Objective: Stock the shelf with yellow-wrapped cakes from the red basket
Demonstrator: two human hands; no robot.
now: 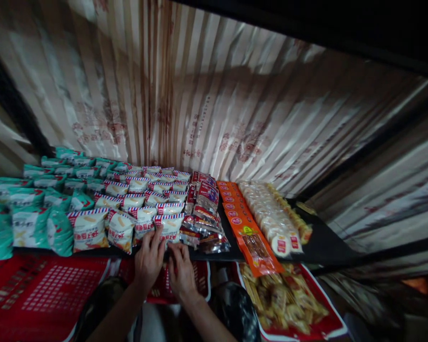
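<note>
My left hand (150,256) lies against the front left edge of a white snack bag (169,225) with a red-and-blue striped top, its fingers bent onto the wrapper. At the bag's lower edge, the curled fingers of my right hand (181,270) press in from the front. This bag stands upright in the front row of the dark shelf (231,255). Left of it are matching bags, among them a white snack bag (120,230). Dark red packets (207,202) are stacked just to its right. My fingertips partly hide the bag's lower part.
Teal snack bags (30,225) fill the shelf's left end. Orange packets (240,221) and clear-wrapped round pastries (271,218) lie in rows at right. Below stand a red basket (46,294) and a basket of yellowish packaged food (285,299). A patterned curtain (207,95) hangs behind.
</note>
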